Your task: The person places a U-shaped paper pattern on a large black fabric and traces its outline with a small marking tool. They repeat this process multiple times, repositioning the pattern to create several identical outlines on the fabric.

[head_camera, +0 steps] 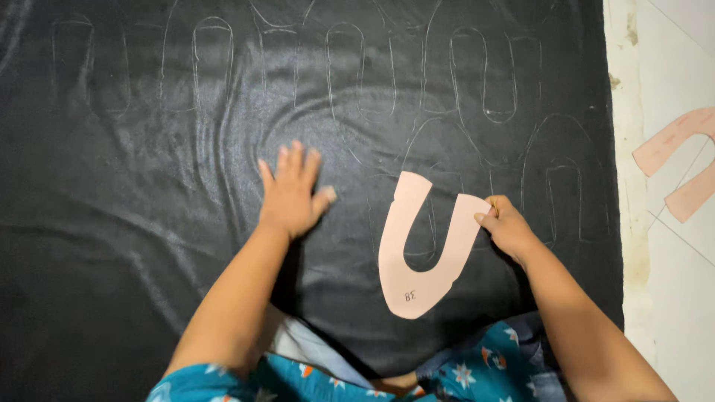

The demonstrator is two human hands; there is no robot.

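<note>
My left hand (292, 195) is open and lies flat on the black cloth (149, 223). My fingers are spread a little and point away from me. My thumb sticks out to the right. The cloth has soft wrinkles around this hand.

My right hand (506, 225) is closed in a pinch. It holds the tip of one arm of a pink paper shape (417, 286). The shape looks like the letter U. Its open end points away from me and its round end is close to my body. It lies flat on the black cloth, between my two hands. There is small writing near its round end. I can see the black cloth through the gap in the middle of the U.

The black cloth is big and fills most of what I see. It has many pale chalk outlines (484, 74) drawn on it. They are the same U shape as the paper one. Some are in a row at the far side, and some are near my right hand.

On the right, past the edge of the cloth, is a light floor (678, 298). Another pink U shape (681, 160) lies there, well apart from my hands.

Near the bottom I see my blue clothes with little flowers (477, 372).
</note>
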